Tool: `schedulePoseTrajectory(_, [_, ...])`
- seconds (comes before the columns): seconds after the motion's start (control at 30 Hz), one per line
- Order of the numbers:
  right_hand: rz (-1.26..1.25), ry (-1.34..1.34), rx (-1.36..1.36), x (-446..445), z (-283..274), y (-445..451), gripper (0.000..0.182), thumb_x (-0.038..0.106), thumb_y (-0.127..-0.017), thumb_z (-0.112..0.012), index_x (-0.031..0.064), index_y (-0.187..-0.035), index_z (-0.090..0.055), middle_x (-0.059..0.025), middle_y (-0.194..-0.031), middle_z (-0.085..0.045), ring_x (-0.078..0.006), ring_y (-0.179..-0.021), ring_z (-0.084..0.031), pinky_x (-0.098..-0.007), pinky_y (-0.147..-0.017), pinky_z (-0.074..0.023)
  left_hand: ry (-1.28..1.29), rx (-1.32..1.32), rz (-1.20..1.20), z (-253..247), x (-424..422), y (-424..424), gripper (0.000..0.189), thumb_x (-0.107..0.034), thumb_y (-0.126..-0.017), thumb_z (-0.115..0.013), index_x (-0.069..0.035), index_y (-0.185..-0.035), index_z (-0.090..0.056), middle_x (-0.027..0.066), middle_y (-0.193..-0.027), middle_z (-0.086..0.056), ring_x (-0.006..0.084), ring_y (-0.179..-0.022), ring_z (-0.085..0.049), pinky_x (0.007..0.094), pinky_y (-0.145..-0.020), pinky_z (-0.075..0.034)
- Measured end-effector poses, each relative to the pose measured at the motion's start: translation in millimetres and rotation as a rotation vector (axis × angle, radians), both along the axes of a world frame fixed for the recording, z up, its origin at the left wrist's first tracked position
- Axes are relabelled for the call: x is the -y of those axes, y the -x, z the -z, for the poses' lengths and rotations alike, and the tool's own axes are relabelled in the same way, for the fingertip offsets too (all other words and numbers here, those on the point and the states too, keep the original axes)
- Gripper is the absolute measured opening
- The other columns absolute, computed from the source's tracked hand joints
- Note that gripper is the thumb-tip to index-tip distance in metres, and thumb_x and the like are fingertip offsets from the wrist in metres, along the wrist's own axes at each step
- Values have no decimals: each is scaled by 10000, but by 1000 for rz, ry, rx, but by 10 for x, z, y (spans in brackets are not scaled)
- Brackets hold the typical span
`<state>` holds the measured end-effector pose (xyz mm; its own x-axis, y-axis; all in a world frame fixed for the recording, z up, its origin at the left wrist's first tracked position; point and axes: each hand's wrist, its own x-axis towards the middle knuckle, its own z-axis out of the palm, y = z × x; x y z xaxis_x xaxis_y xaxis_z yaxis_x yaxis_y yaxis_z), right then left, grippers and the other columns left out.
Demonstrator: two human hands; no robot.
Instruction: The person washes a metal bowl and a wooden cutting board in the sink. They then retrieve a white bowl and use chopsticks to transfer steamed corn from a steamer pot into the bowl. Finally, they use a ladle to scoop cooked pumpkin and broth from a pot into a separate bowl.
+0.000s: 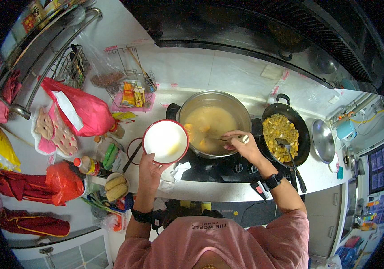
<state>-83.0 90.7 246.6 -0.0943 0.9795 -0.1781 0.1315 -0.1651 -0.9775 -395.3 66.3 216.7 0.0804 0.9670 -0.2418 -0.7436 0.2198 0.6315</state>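
Note:
My left hand [150, 169] grips the lower edge of a white bowl with a red rim [165, 143], tilted slightly, with a little pale yellowish liquid inside. My right hand [240, 145] holds the light-coloured handle of a utensil [244, 139] whose far end goes down into a large steel pot [216, 95]. The pot contains cloudy broth [208, 122] with orange chunks; the utensil's submerged end is hidden. The bowl is just left of the pot, at its rim.
Right of the pot, a black wok [304, 134] holds chopped yellow food and a spatula [292, 158]. A steel lid or basin [323, 141] stands beyond it. Crumpled tissue [180, 170] lies near the hob's front edge. Sauce bottles [89, 165] and a cup of corn cobs [116, 186] are at left.

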Motion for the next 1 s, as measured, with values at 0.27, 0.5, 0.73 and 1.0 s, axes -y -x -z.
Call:
schedulePoseTrajectory(0.27, [66,-92,-193,253,-29,-139,283,36,-836,-473,-62,-1076,-589,-148,-993,-632,-228,-795,-669,-295,-709,-556,-9,3,6,-6,4,-3,540,-185,-823,-549,58,-1274,-379,223,-1266,-493,364,-1168,-496,541,-987,-411])
schedulePoseTrajectory(0.5, [118,-72,-207,402,-208,-215,284,87,-858,-481,-55,-1082,-585,-158,-977,-633,-234,-794,-668,-308,-704,-560,22,-34,2,1,4,-27,488,-207,-834,-559,48,-1228,-424,211,-1232,-514,353,-1152,-507,543,-986,-411])
schedulePoseTrajectory(0.73, [169,-72,-131,558,-583,-387,286,84,-848,-479,-57,-1072,-586,-165,-982,-638,-243,-794,-667,-313,-697,-563,24,-92,36,65,-54,-142,539,-232,-840,-584,2,-1271,-362,196,-1259,-457,340,-1187,-467,540,-971,-423])
schedulePoseTrajectory(1.0, [215,-137,-32,654,-1261,-656,307,118,-843,-467,-65,-1066,-572,-185,-1004,-634,-283,-812,-671,-336,-702,-570,-36,-123,51,-24,-174,-506,607,-184,-829,-647,-15,-1288,-288,194,-1222,-461,332,-1113,-525,549,-933,-449])
